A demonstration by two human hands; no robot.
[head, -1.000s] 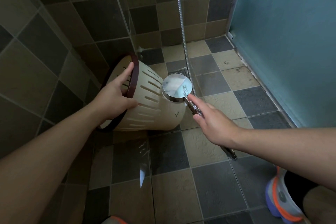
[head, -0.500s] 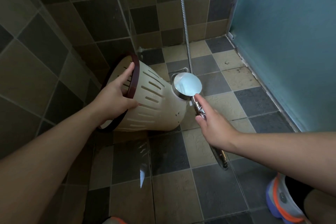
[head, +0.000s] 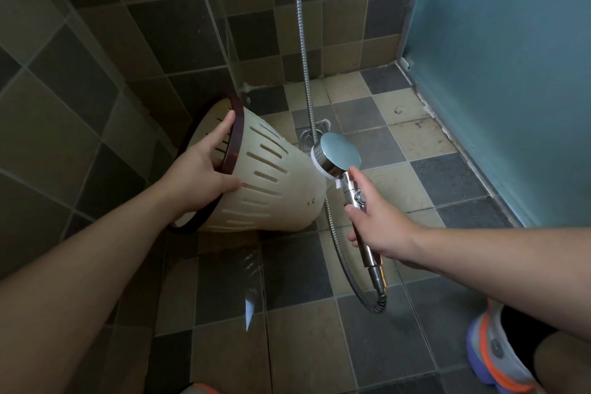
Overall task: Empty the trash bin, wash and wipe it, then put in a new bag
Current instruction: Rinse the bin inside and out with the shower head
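Note:
A cream trash bin (head: 281,189) with slotted sides and a dark red rim is tipped on its side over the tiled floor, its opening facing left toward the wall. My left hand (head: 204,169) grips the rim, fingers inside and thumb on the outer wall. My right hand (head: 380,221) holds the chrome handle of a shower head (head: 339,153), whose round face sits just right of the bin's base. No water stream is visible. The metal hose (head: 303,51) runs up the back wall and loops under the handle.
A square floor drain (head: 311,134) lies behind the shower head. Tiled walls close in on the left and back; a teal frosted panel (head: 505,73) stands on the right. My shoe (head: 492,358) is at the lower right, and the floor shines wet below the bin.
My right hand has drawn the shower head rightward, away from the bin's side toward its base, and its face has turned more toward the camera. The left hand and bin stayed put.

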